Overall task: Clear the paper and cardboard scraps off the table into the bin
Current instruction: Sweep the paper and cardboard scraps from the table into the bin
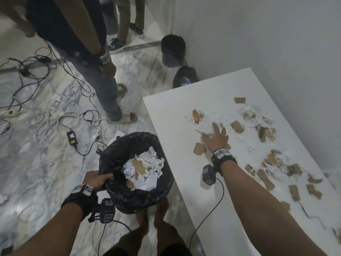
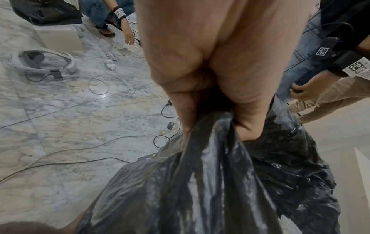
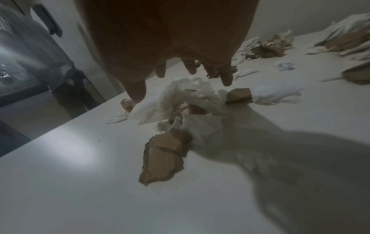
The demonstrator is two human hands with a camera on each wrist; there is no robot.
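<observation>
A bin lined with a black bag stands on the floor beside the white table, with torn paper and cardboard inside. My left hand grips the bag's rim at its near-left side. My right hand is spread open over the table, fingers straight, just above a clump of white paper scraps with cardboard pieces beside it. It holds nothing. More paper and brown cardboard scraps lie scattered across the table's right half.
Cables, chargers and a power strip sprawl over the marble floor on the left. A person stands close by the table's far-left corner. A second dark bin and a black bag sit by the wall.
</observation>
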